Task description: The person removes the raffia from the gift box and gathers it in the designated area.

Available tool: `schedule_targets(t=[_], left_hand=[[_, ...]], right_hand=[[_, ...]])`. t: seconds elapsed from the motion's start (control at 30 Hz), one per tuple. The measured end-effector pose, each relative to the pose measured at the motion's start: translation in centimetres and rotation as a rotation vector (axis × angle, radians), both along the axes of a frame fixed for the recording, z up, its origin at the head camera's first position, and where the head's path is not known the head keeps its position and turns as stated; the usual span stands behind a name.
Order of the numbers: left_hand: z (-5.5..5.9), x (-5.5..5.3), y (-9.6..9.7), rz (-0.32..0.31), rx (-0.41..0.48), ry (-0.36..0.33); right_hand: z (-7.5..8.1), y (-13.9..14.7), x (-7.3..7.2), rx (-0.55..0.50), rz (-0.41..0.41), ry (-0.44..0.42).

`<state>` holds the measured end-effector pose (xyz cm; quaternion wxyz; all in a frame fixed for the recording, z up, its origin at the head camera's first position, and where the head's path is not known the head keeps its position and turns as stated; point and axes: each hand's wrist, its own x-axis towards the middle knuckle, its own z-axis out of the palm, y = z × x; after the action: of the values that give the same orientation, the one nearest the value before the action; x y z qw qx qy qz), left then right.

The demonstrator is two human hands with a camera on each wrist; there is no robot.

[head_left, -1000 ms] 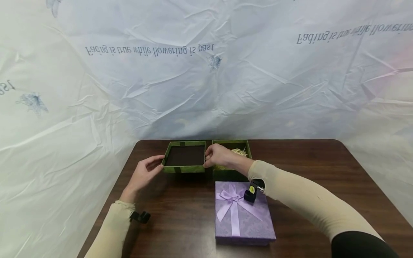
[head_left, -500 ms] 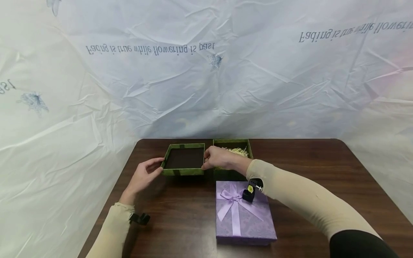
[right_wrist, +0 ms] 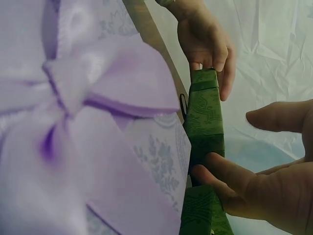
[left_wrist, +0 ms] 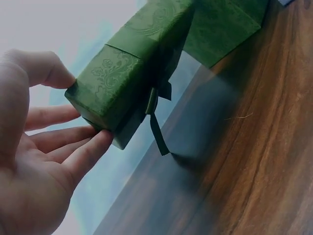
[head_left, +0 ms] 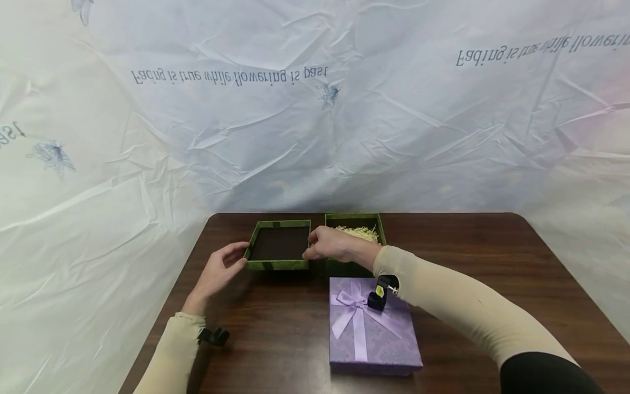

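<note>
An upturned green box lid with a dark inside is held just above the table, a ribbon end dangling beneath. My left hand grips its left side; in the left wrist view the thumb presses the upper edge and the fingers lie below. At the right side my right hand holds the edge, its fingertips at the lid's end in the right wrist view. The thumb stands away from the lid there. Partly behind that hand is the green box with pale shredded filler.
A purple gift box with a lilac bow stands nearer, below my right wrist. The wooden table ends at a printed white sheet hung behind and along the sides.
The lid has shifted a little left and nearer, both hands moving along with it. More of the filler in the green box shows. The purple box stays put.
</note>
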<state>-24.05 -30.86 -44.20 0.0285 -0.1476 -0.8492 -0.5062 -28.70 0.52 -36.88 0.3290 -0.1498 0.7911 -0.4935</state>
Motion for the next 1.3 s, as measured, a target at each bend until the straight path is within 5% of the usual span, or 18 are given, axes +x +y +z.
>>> schedule_targets(t=[0.27,0.67,0.9,1.3], left_hand=[[0.1,0.3,0.1,-0.047,-0.01,0.017],[0.2,0.0,0.9,-0.105,-0.052,0.06],[0.2,-0.4,1.8,-0.14,-0.005,0.078],[0.9,-1.1,4.6,-0.205,-0.027,0.096]], right_hand=[[0.2,0.3,0.3,-0.103,0.007,-0.101],[0.9,1.9,0.0,-0.113,-0.024,0.018],[1.1,2.9,-0.2,-0.131,-0.034,0.081],[1.6,5.6,-0.4,0.024,-0.011,0.26]])
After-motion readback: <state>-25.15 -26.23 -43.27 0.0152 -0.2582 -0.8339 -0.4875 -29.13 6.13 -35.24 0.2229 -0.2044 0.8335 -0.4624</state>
